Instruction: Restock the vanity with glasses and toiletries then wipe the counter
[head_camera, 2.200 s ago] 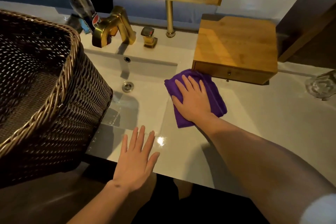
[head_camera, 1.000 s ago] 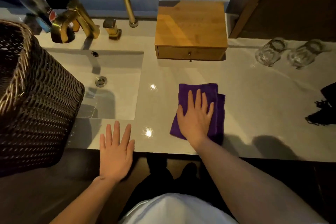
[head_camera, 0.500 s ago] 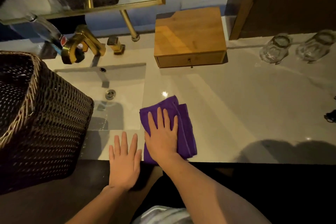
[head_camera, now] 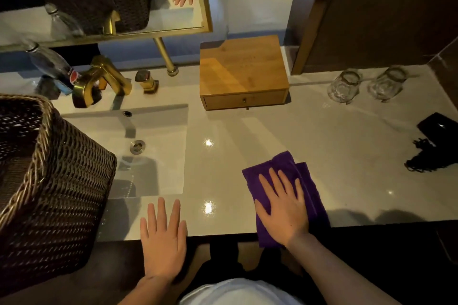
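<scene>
Fingers [head_camera: 280, 186] of the right hand [head_camera: 282, 208] are lying spread and flat, pressing the purple cloth [head_camera: 307, 188] onto the counter [head_camera: 347, 146], its long axis running away from the front edge, unwiped surface stretching rightward.

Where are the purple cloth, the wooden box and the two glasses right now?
purple cloth [head_camera: 308, 181]: head view, bare right edge.
wooden box [head_camera: 241, 67]: head view, top face.
left glass [head_camera: 343, 86]: head view, body.
right glass [head_camera: 386, 84]: head view, body.

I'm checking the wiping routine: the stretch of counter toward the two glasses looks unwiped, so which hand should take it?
Right. The right hand lies flat on the purple cloth, nearer the glasses. The left hand rests bare at the counter edge by the sink.
</scene>
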`<state>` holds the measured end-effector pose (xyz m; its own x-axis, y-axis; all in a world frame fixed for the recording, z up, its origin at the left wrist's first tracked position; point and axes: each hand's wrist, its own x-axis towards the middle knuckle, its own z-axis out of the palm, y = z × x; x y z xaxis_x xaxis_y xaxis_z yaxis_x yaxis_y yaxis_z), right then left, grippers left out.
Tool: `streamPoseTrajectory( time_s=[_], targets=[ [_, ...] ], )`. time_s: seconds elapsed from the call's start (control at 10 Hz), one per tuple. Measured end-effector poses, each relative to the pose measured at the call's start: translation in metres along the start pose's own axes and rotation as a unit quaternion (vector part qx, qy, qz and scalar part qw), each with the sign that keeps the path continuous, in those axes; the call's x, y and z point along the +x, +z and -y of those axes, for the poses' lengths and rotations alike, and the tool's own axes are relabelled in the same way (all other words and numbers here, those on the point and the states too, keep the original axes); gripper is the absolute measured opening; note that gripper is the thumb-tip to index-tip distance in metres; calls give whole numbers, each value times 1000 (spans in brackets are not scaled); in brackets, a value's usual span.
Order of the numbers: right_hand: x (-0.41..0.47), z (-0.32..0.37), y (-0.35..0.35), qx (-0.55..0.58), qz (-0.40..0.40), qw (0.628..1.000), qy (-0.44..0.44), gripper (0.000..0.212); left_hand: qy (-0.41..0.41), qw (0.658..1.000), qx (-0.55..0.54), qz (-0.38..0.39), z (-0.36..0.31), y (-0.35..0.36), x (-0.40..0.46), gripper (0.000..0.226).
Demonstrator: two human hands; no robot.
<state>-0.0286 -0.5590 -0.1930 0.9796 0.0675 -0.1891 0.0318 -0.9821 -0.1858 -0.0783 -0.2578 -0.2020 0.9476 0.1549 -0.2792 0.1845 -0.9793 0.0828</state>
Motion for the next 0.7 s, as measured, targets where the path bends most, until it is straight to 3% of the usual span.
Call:
streamPoseTrajectory(
  time_s=[0.3,0.5,0.6,0.7],
  targets=[
    [-7,-89,-16,-16,-22,997,74,69,6,1000,3,-10,1,2,1,66],
    [-2,-107,-22,-28,-8,997,68,71,4,1000,-12,-14,1,-1,-1,64],
    [-6,-103,-28,-25,-4,997,72,69,9,999,-51,-4,2,-10,-3,66],
    [-30,-85,-34,66,-78,993,58,53,74,982,-174,-10,-1,-26,-19,52]
  ],
)
